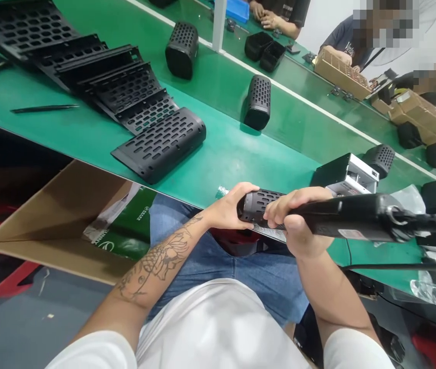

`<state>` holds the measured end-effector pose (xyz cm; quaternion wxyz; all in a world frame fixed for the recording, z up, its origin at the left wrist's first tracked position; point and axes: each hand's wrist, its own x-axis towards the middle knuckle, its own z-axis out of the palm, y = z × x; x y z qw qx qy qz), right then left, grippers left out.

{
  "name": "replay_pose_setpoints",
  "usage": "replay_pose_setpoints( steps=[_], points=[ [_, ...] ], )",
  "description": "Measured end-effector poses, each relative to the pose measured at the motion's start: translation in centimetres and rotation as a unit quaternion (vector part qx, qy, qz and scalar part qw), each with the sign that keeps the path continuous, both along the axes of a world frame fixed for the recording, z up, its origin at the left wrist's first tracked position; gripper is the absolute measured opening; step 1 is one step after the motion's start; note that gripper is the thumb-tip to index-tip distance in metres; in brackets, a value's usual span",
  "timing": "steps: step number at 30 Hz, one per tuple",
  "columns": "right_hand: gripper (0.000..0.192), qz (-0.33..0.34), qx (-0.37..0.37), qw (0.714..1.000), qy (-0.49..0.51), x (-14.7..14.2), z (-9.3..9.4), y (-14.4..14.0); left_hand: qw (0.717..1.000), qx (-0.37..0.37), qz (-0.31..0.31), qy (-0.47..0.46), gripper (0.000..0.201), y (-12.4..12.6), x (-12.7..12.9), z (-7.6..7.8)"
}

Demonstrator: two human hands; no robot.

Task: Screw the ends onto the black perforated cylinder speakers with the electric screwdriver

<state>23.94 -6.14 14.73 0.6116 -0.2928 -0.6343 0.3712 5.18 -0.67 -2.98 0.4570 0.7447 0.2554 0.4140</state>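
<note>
A perforated black housing (pixel 258 201) is gripped at its end by the left hand (pixel 229 207), fingers wrapped around it, just over the desk (pixel 218 154) edge above the lap. A dark handheld tool (pixel 351 218) is clasped in the right hand (pixel 297 223) and laid against the housing, apparently so the part is steadied.

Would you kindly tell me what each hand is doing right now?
Left hand: closed on the perforated black shell.
Right hand: closed on the black power tool.
</note>
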Motion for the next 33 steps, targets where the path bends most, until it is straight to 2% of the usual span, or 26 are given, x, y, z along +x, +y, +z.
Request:
replay_pose_setpoints(
  steps=[11,17,19,24,27,30,32,33],
  points=[
    [0.031,0.063,-0.018,0.998,-0.011,-0.5,-0.5,0.1,1.0,-0.011,0.002,0.02,0.109,0.0,-0.1,1.5],
    [0.023,0.094,-0.025,0.995,-0.024,0.5,-1.8,0.0,0.999,-0.016,-0.002,0.04,0.111,0.0,-0.3,1.8],
    [0.023,0.087,-0.031,0.995,-0.027,0.8,-2.3,-0.2,0.999,-0.012,0.001,0.046,0.115,-0.1,-0.3,1.9],
    [0.041,0.05,-0.092,0.992,-0.068,0.3,-3.2,-0.5,0.997,-0.005,-0.002,0.082,0.132,0.3,-0.6,2.3],
    [0.049,0.05,-0.102,0.991,-0.064,0.1,-2.3,-0.4,0.996,-0.006,-0.016,0.091,0.128,0.6,-1.2,2.4],
    [0.049,-0.014,-0.046,0.999,0.011,2.5,0.1,-0.1,0.996,0.004,0.006,0.091,0.115,1.0,-2.1,2.1],
    [0.048,-0.134,-0.014,0.99,0.041,6.0,1.7,0.2,0.994,0.011,0.049,0.096,0.112,1.5,-2.4,1.8],
    [0.047,-0.214,-0.009,0.976,0.038,8.2,2.3,0.4,0.992,0.008,0.075,0.098,0.111,1.9,-2.2,1.7]
  ],
)
